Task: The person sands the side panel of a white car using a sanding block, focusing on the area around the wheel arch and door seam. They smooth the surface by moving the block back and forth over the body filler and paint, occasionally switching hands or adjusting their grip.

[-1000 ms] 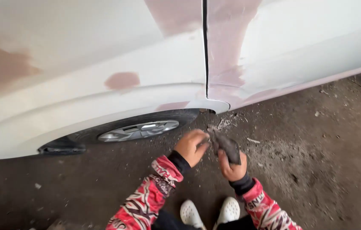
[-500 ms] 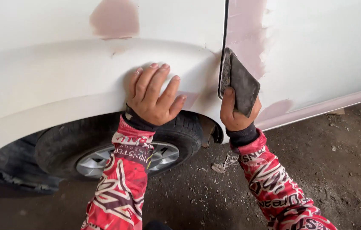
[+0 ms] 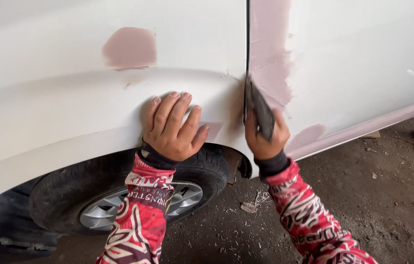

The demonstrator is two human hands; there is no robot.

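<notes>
Beside the door gap, the right hand is gripping a sanding sheet edge-on against pink filler; the left hand is resting flat and open on the fender. Filler patches are looking unpainted, so sanding seems unfinished.

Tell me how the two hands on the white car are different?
The left hand lies flat and open on the white car panel above the wheel, holding nothing; the right hand is closed around a dark sanding pad. The left hand's fingers spread upward, while the right hand presses the pad edge-on at the door gap, beside a pink filler patch. Both wear red patterned sleeves.
</notes>
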